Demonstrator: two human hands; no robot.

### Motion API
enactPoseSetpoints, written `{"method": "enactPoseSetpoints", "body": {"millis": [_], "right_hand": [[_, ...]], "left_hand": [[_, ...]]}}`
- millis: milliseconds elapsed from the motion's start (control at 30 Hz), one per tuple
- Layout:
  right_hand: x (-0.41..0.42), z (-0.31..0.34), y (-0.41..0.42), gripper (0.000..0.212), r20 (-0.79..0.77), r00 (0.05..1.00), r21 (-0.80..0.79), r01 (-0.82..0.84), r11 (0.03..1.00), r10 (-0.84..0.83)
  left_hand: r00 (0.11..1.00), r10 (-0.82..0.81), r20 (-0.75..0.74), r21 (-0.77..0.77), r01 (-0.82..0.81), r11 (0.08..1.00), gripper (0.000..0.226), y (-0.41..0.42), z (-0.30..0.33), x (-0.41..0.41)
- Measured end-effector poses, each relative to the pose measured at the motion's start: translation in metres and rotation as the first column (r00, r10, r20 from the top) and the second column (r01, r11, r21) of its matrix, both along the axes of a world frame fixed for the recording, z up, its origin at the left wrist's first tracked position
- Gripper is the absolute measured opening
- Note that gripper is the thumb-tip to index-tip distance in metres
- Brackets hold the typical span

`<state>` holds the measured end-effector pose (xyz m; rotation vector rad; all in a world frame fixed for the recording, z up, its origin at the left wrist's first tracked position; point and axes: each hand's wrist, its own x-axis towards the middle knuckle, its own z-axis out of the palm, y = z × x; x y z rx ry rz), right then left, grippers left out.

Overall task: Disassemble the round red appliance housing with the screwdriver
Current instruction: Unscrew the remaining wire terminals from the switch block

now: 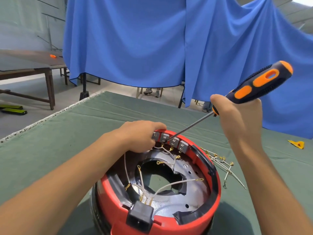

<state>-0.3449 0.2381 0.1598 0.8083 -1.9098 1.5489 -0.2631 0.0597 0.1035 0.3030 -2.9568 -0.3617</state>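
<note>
The round red appliance housing (215,187) lies open side up on the green cloth, showing a shiny metal plate, white wires with brass terminals and a black power socket (139,217) at its near rim. My left hand (140,135) grips the far rim beside a row of grey switch blocks (174,142). My right hand (240,119) holds the black and orange screwdriver (259,82) by the lower handle. Its shaft slants down left, and the tip touches one of the switch blocks.
A bundle of loose white wires (223,165) lies on the green table cloth (67,136) right of the housing. A small yellow piece (297,144) sits at the far right. A blue curtain (152,39) hangs behind the table; a wooden table (25,68) stands far left.
</note>
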Motion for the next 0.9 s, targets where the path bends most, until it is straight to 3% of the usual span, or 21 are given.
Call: {"method": "enactPoseSetpoints", "body": {"millis": [567, 900], "right_hand": [[-0.032, 0.007, -0.015, 0.028, 0.371, 0.927, -0.080, 0.078, 0.994, -0.043], [-0.021, 0.002, -0.015, 0.012, 0.297, 0.947, -0.076, 0.150, 0.986, -0.121]], "left_hand": [[1.000, 0.001, -0.008, 0.011, -0.001, 1.000, 0.054, 0.000, 0.000, -0.002], [1.000, 0.015, -0.028, 0.034, -0.014, 0.999, 0.053, -0.002, -0.002, -0.002]]}}
